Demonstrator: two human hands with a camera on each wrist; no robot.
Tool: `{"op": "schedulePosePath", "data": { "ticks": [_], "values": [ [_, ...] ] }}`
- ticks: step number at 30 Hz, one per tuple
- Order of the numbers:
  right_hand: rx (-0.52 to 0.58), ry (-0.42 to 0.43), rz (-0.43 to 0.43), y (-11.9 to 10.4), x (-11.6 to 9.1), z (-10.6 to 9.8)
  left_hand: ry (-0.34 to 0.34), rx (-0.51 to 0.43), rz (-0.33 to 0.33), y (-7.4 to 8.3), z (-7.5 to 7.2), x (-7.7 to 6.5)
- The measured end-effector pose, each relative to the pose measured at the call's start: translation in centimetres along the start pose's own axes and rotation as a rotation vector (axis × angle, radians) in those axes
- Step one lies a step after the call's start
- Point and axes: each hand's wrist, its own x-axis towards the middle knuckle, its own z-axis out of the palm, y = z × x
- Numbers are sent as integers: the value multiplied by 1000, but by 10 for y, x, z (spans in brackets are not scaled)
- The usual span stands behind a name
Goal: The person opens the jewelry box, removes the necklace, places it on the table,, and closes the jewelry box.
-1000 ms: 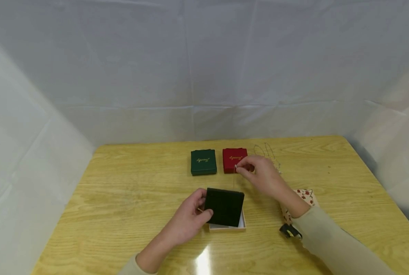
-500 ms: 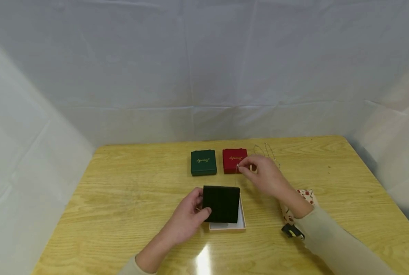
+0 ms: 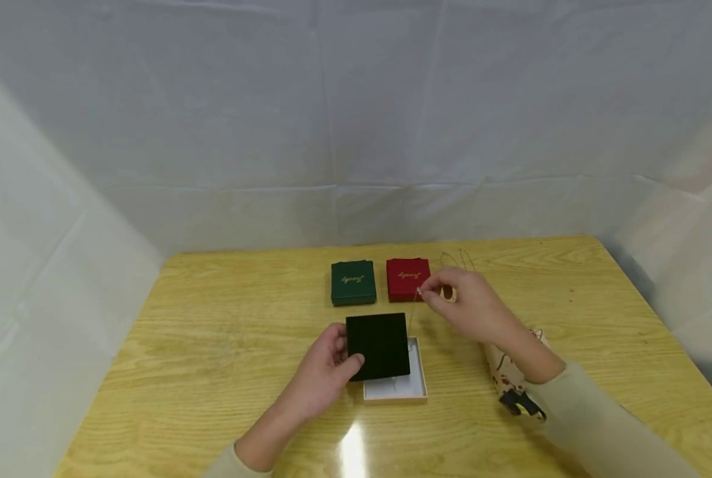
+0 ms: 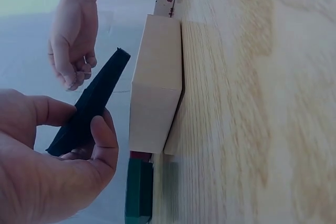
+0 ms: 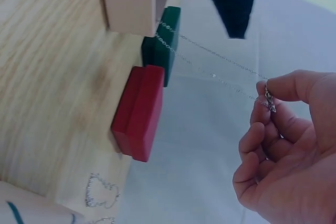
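My left hand (image 3: pixel 320 373) pinches a flat black jewelry-box insert pad (image 3: pixel 378 346) along its left side, thumb on top. The pad is raised at a tilt over an open box (image 3: pixel 395 399) with a white inside, covering part of it from above. To the right, my right hand (image 3: pixel 471 311) pinches the end of a thin silver chain necklace (image 5: pixel 214 75) between thumb and forefinger. Two strands slope from those fingers down to the box, and their lower ends are hidden inside it. In the left wrist view the pad (image 4: pixel 94 103) appears edge-on.
Behind the box stand a green jewelry box (image 3: pixel 354 283) and a red one (image 3: pixel 408 279). More thin chains (image 5: pixel 100 192) lie on the table right of the red box. A flower-patterned item (image 3: pixel 504 375) with a black piece (image 3: pixel 520 402) lies partly under my right forearm.
The black pad has shifted left and toward the back, uncovering more of the white box interior. My right hand has drifted slightly right, still pinching the necklace.
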Motion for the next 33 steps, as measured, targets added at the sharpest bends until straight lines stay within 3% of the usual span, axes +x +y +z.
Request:
{"op": "schedulePosePath", "data": {
  "ticks": [18,33],
  "values": [
    [31,-30,0,-27,-10,-26,17,-4,-21,-3,-1,3],
    [44,-10,-78,-47,-16,-53,18,20,-33,-4,-1,5]
  ]
}}
